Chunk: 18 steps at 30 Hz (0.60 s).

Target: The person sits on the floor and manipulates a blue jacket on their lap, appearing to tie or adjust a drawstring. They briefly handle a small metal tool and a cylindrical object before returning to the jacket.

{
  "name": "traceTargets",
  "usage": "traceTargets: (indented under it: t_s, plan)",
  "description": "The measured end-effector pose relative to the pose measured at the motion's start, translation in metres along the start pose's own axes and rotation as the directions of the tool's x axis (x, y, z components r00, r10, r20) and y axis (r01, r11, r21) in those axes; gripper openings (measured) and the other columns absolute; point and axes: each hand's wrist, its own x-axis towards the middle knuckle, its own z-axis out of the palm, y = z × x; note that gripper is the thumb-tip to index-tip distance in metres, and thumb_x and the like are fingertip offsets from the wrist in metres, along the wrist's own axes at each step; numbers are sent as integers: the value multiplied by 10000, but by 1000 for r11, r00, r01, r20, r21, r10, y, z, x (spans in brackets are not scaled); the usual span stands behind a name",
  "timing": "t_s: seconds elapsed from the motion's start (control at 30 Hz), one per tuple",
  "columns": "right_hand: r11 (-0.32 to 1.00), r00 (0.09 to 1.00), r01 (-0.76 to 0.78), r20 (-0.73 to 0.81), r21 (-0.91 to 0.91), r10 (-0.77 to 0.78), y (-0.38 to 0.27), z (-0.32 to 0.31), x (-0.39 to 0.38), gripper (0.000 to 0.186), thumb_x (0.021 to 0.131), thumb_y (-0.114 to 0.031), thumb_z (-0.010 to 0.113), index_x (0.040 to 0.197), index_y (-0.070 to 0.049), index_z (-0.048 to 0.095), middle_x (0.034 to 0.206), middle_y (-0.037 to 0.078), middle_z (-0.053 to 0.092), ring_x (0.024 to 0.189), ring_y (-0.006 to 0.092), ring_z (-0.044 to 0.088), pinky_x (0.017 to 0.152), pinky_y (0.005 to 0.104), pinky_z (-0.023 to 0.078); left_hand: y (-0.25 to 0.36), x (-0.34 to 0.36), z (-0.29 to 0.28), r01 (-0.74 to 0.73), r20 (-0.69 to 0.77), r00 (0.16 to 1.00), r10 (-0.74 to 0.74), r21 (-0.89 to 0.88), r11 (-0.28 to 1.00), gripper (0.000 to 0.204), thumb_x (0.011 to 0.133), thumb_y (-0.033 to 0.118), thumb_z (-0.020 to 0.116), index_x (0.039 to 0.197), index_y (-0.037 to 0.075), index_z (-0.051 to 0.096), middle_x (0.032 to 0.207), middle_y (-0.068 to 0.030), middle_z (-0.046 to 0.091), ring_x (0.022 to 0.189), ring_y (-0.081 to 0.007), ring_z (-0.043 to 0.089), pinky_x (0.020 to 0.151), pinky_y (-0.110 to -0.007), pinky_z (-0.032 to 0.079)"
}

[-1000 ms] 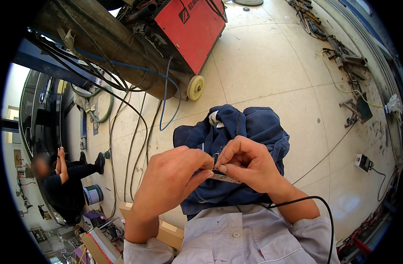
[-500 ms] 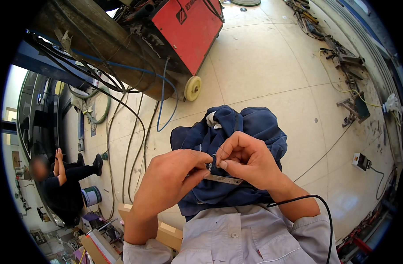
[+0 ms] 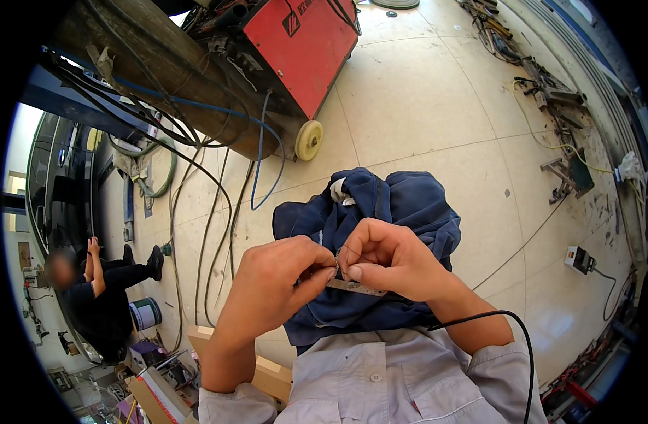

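Both hands meet above a dark blue garment [image 3: 416, 201] lying bunched over my lap. My left hand [image 3: 281, 272] pinches thumb and forefinger on a small, thin, twisted wire-like piece [image 3: 338, 260]. From the other side my right hand [image 3: 387, 260] is closed in a pinch on the same piece, its fingertips almost touching the left ones. A fine dark strand seems to rise by the right fingers. Just below the hands a flat, light metal strip [image 3: 353, 285] with marks rests on the cloth, partly covered by the right hand.
Ahead stands a red machine [image 3: 302, 53] on a pale wheel [image 3: 310, 140], with a blue hose and dark cables [image 3: 228, 212] trailing over the tiled floor. A person [image 3: 101, 300] sits at left beside a bucket [image 3: 146, 314]. Cardboard boxes [image 3: 271, 378] lie near my left elbow; tools line the right wall.
The fingertips of both hands have drawn closer together, my right hand shifting slightly left and down. The thin piece between them is now more covered.
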Motion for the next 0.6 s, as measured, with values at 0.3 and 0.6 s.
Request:
traceTargets:
  t_s: [0.3,0.6]
  plan:
    - [977,997,-37,80,211,20,4,-10,-3,143,923,-16,690,998,-19,568,974,52,648,899,102,609,827,242,505,-9,-1,6,-32,-181,982,52,113,993,109,794,-21,733,871,21,667,750,-69,637,590,-188,581,532,-302,439]
    - [976,993,87,-98,201,-69,-3,-36,-9,128,898,8,654,971,-42,560,932,98,647,579,23,402,475,191,284,-36,-17,-6,193,-121,973,-198,-51,980,70,872,22,724,906,14,664,747,-31,654,590,-92,539,533,-250,415]
